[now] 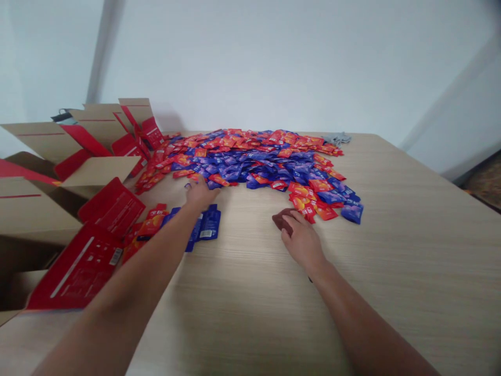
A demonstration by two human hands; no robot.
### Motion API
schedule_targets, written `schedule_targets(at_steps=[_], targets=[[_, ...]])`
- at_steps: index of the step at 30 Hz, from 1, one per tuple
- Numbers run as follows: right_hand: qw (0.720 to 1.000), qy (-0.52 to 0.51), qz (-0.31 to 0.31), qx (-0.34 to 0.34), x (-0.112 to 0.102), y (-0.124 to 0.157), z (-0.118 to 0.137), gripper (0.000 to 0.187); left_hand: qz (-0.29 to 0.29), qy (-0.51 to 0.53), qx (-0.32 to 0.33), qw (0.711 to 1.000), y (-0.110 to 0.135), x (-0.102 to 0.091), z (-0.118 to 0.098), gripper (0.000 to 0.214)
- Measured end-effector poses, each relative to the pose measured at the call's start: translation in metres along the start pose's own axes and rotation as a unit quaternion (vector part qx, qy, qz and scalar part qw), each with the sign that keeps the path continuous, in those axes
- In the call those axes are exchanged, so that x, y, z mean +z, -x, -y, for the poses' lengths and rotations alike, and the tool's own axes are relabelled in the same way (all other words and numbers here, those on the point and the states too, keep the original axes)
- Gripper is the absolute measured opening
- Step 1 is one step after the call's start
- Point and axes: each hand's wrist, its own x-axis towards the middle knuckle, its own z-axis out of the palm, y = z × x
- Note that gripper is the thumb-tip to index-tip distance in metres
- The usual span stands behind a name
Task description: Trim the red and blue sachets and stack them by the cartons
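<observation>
Pale wooden table (pixel 410 235), heaped far-centre with red and blue foil sachets (pixel 258 159). Left hand (pixel 200 194) spread loosely at heap's near edge, above sorted blue sachet stack (pixel 205 225). Right hand (pixel 301 241) pinching dark brown sachet (pixel 282 218). Open cardboard boxes (pixel 58 172) waiting left.

Two hands (pixel 201 194), one pile of sachets (pixel 258 159), several open cartons (pixel 97 172).

The packets (pixel 258 156) are red, orange and blue. The boxes (pixel 97 172) are brown and red. The table (pixel 391 250) is light wood.
</observation>
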Motion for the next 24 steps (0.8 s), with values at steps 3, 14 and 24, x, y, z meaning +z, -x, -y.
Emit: schedule_targets(at_steps=[3,14,24], targets=[[1.000,0.004,0.004,0.004,0.001,0.000,0.000,0.045,0.066,-0.005,-0.043,0.997,-0.038,0.004,0.016,0.113],[1.000,-0.004,0.004,0.005,0.001,-0.002,0.000,0.046,0.132,-0.043,0.160,0.977,-0.015,0.043,-0.043,0.106],[0.998,-0.042,-0.036,0.000,0.002,-0.002,-0.005,0.043,0.165,0.024,0.361,0.918,0.123,0.026,-0.069,0.096]])
